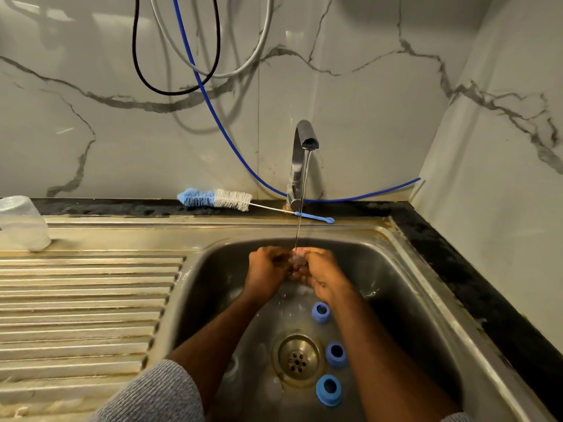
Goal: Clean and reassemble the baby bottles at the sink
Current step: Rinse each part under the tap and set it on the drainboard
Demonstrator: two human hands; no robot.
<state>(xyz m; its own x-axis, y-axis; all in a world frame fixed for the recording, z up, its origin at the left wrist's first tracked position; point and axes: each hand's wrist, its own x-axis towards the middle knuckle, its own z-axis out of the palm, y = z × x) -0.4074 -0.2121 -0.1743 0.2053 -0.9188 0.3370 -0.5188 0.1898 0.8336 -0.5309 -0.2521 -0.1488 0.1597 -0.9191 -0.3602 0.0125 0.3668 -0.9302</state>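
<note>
Water runs in a thin stream from the chrome curved tap (300,159) at the back edge of the stainless steel sink basin (405,269), falling onto both hands, which meet at the back of the basin just under it; left hand (266,269) and right hand (320,277) have fingers curled inward and pressed together around a small pale translucent piece (297,260), probably a soft teat or valve, though it is too hidden to name for sure; whether the fingertips pinch or merely cup it I cannot tell. Three blue plastic screw rings lie on the basin floor around the brass-coloured drain strainer (298,359): one (320,312) just beside the right wrist, one (336,354) at the strainer's right edge, one (329,389) nearer the front edge; faint clear shapes left of the strainer may be bottle parts, unclear. A blue-and-white bristle bottle brush (217,198) on its wire handle lies along the back ledge, touching the tap base; a clear plastic bottle body (21,223), seemingly upturned, stands at the far left corner of the ribbed draining board (91,300). Judgement: the held piece is light, soft and slippery when wet, best held by its thicker rim; the rings are light and stiff, easy to take by the outer wall but apt to skid on wet steel. Room: basin walls close in right and back; open room lies left, over the draining board.
</note>
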